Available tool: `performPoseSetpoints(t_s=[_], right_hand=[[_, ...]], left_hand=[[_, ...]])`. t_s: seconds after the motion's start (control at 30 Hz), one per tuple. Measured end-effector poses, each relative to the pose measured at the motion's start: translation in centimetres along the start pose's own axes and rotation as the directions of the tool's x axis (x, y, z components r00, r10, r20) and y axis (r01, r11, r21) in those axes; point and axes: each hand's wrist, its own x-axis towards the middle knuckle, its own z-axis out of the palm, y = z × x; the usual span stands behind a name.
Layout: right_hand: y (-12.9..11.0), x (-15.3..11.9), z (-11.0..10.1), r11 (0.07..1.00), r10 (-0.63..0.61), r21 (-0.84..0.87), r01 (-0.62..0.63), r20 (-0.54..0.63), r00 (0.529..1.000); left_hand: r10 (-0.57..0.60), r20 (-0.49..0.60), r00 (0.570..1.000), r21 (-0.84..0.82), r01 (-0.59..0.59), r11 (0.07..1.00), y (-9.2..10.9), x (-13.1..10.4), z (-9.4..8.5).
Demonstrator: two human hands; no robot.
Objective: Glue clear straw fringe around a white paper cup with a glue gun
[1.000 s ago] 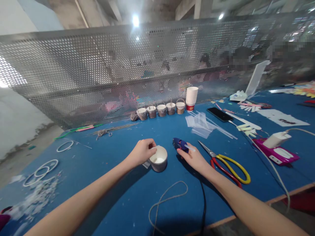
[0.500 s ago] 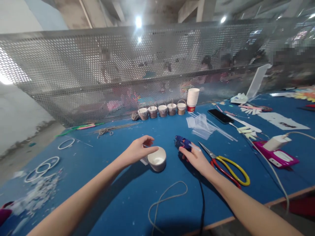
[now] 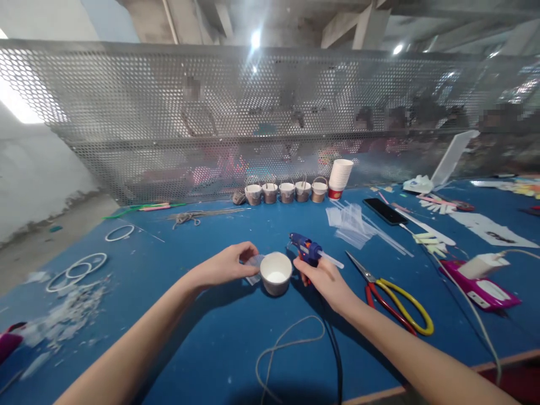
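One cup (image 3: 275, 273) between both hands' fingers (image 3: 244, 264)

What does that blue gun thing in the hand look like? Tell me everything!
The glue gun is blue plastic with an orange trigger part. A pale, see-through glue stick pokes out of its back end. Its nozzle points left, toward the white paper cup without touching it. The right hand grips its handle, lifted off the blue table. A black cord trails toward the person.

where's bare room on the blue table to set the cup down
Bare cloth lies between the white rings and the left hand. Crowded on the right: scissors, phone, plastic strips.
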Motion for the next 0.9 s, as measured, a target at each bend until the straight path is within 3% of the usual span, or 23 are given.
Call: performPoseSetpoints(t_s=[0.13,0.33,0.77,0.9], right_hand=[[-0.1,0.8,1.4,1.0,-0.01,-0.023,0.01,-0.003,1.0],[-0.2,0.3,2.3,0.996,-0.006,-0.089,0.003,-0.035,0.999],[-0.7,-2.1,-0.6,0.978,-0.081,-0.206,0.046,-0.162,0.983],[-2.5,-3.8,-1.0,0.924,-0.173,-0.358,0.136,-0.072,0.982]], left_hand=[[0.029,-0.025,0.999,-0.011,-0.029,1.0,-0.7,0.2,0.9],[0.034,-0.18,0.983,-0.009,-0.036,0.999,-1.2,0.8,1.9],[0.088,-0.284,0.955,-0.128,-0.128,0.983,-1.3,1.7,2.7],[0.133,-0.278,0.951,-0.113,-0.17,0.979,-1.0,1.8,2.7]])
